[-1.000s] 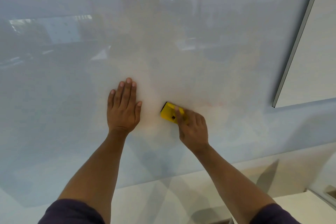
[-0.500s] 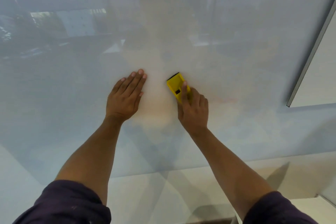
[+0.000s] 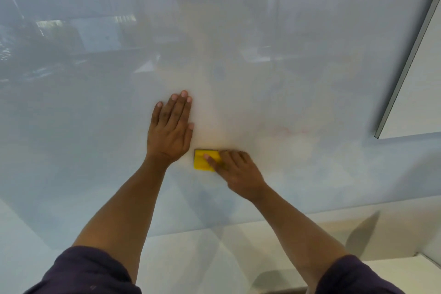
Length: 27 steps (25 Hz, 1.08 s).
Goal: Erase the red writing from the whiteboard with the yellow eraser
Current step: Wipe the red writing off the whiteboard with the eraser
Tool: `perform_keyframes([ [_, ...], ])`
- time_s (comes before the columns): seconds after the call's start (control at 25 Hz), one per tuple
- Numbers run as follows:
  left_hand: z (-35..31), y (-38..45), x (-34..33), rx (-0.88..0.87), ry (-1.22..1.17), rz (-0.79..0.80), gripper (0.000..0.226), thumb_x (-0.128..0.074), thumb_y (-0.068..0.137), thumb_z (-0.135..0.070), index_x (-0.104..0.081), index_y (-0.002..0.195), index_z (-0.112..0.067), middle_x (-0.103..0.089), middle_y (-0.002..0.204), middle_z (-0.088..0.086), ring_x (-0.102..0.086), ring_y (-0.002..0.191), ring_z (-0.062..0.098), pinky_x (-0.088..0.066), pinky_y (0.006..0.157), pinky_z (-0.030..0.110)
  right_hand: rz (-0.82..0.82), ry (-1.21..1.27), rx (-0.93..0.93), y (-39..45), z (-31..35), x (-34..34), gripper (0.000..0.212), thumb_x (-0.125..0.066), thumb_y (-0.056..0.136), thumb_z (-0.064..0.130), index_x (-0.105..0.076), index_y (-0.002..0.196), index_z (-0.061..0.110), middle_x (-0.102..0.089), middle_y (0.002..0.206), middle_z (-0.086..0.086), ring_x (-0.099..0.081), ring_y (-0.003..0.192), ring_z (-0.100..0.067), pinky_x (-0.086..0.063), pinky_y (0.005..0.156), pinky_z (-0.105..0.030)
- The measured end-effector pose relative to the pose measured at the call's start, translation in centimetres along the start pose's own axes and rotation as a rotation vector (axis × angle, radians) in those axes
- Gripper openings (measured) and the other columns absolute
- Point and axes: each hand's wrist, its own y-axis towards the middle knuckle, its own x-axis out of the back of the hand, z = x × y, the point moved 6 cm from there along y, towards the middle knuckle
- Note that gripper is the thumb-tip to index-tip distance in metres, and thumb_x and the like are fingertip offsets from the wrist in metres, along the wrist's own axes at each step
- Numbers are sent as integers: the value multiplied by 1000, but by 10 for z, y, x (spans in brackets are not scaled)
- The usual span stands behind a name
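Glossy whiteboard fills the view, reflecting the room behind; its metal edge runs down the right side, and a pale ledge sits below it. Board looks mostly wiped, with a pinkish haze around the middle.

Left hand is flat on the board, fingers straight and close together, holding nothing, just bracing.

Right hand presses the yellow eraser against the board, index finger laid across its back, the other fingers curled along its right edge. Thumb is hidden, so I can't tell how it pinches. The eraser sits just beside the left hand's heel, below and right of it, apparently not touching it.

Remaining red writing: a faint smeared streak up and to the right of the eraser, well apart from it, between the hands and the board's right edge.

Step in hand, as I read it: mid-wipe, late in the job, with the eraser on already-clean board.

Next move calls for sliding the eraser up and right onto that streak, keeping the pad flat with firm pressure and overlapping passes. Ink that faint tends to smear rather than lift.
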Motion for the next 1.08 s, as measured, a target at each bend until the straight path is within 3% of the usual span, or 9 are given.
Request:
perform_keyframes([
  [0.16,-28,11,-12,-63,-7,53,73,-37,108,-37,-18,166,2,-12,175,20,-9,165,32,-9,135,45,-87,-102,-148,-18,-68,28,76,-58,86,-1,-40,157,22,-61,125,-15,-62,102,-36,-46,85,-43],
  [0.32,-57,45,-14,-284,-3,29,65,-38,108,-27,-24,166,-1,-21,175,15,-17,164,28,-15,135,42,-175,-58,-599,-47,-96,38,72,-66,84,-1,-43,151,12,-62,127,-26,-62,101,-41,-44,79,-43],
  [0.44,-91,74,-17,-362,-65,22,61,-40,109,-23,-28,166,-2,-26,174,14,-23,163,27,-24,133,42,-35,-111,-298,-54,-83,35,73,-65,82,-6,-46,150,14,-64,122,-24,-65,101,-42,-48,79,-44],
  [0.48,-103,83,-18,-376,-76,23,61,-40,109,-22,-28,166,-2,-26,174,13,-24,163,27,-26,132,43,-41,-126,-341,-57,-99,43,70,-65,85,-5,-46,150,13,-65,121,-24,-65,100,-42,-50,78,-45],
  [0.6,-136,103,-21,-393,-109,27,60,-39,110,-21,-28,166,-2,-25,174,13,-24,162,26,-29,132,43,-160,-56,-962,-75,-148,63,65,-72,93,10,-43,151,3,-60,122,-30,-57,93,-42,-49,73,-46],
  [0.64,-148,107,-22,-410,-114,21,60,-39,110,-21,-29,165,-2,-26,174,13,-26,162,26,-30,131,43,-136,-56,-1034,-79,-146,60,67,-71,95,15,-40,152,1,-58,123,-30,-55,92,-41,-48,74,-46],
  [0.84,-185,126,-27,-490,-125,-24,59,-44,109,-20,-33,164,-1,-30,172,14,-31,160,26,-35,129,44,32,-67,-438,-99,-141,62,74,-72,91,6,-36,154,13,-61,130,-25,-61,94,-41,-49,76,-43],
  [1.0,-185,125,-30,-471,-113,-20,58,-38,111,-20,-29,165,-1,-26,174,14,-27,161,27,-30,131,43,-141,100,-953,-109,-151,63,68,-70,96,14,-38,156,7,-55,129,-22,-51,90,-39,-47,80,-44],
  [1.08,-185,125,-30,-471,-101,-19,57,-38,111,-21,-30,165,-1,-28,173,14,-28,161,27,-30,131,43,-123,106,-878,-90,-120,47,69,-67,98,17,-33,157,6,-53,130,-23,-50,87,-37,-45,78,-44],
])
